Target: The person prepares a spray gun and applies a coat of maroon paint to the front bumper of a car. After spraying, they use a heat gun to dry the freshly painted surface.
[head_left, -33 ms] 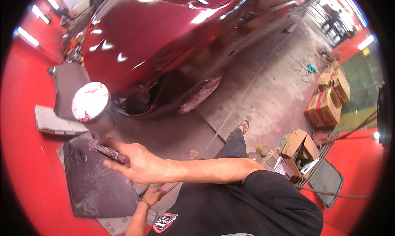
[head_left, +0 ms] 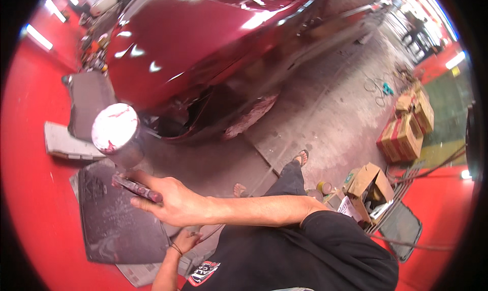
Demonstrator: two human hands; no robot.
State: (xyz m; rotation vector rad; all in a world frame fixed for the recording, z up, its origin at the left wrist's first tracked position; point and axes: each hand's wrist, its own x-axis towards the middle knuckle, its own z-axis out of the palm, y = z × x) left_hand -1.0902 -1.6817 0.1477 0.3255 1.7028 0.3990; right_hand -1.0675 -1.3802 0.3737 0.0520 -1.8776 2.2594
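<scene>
My right hand [head_left: 175,202] is wrapped round the handle of a spray gun [head_left: 136,187], stained dark red. On top of the gun sits a cup with a white lid [head_left: 116,127] streaked with red paint. The gun is held apart from the dark red car [head_left: 198,52], near its front corner. Lower down, my left hand [head_left: 186,240] is closed on a thin hose [head_left: 211,233] that runs beneath my right forearm. My right arm hides part of the hose.
A dark panel [head_left: 119,215] and a pale block [head_left: 71,141] lie by the red wall [head_left: 30,98] at left. Cardboard boxes [head_left: 401,137] and an opened carton [head_left: 370,187] stand at right. A cable with a teal tool [head_left: 388,89] lies on the floor.
The view has shifted slightly, so the car and boxes sit a little further right. My left hand has moved slightly left. The right hand keeps its grip on the spray gun.
</scene>
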